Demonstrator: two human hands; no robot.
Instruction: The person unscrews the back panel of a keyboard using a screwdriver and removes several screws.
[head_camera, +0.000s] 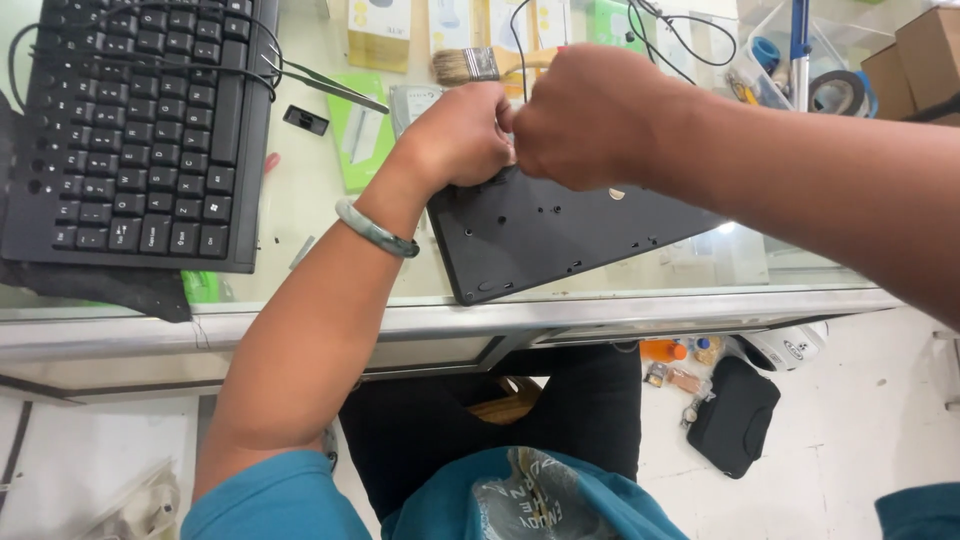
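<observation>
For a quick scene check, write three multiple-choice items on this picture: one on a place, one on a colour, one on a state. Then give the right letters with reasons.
1. Where does the keyboard with its keys showing lie?
A. On the glass counter, at the far left
B. On the floor
C. On the person's lap

2. What colour is the bangle on the left wrist?
A. Red
B. Pale green
C. Black

3. How does the black panel under the hands lie?
A. Keys up
B. Standing on edge
C. Back side up, with screw holes showing

Answers:
1 A: the keyboard rests on the glass counter, left of both hands.
2 B: the bangle is pale green.
3 C: the black panel shows a plain back with small holes and no keys, while the left hand and right hand meet at its upper edge.
</observation>
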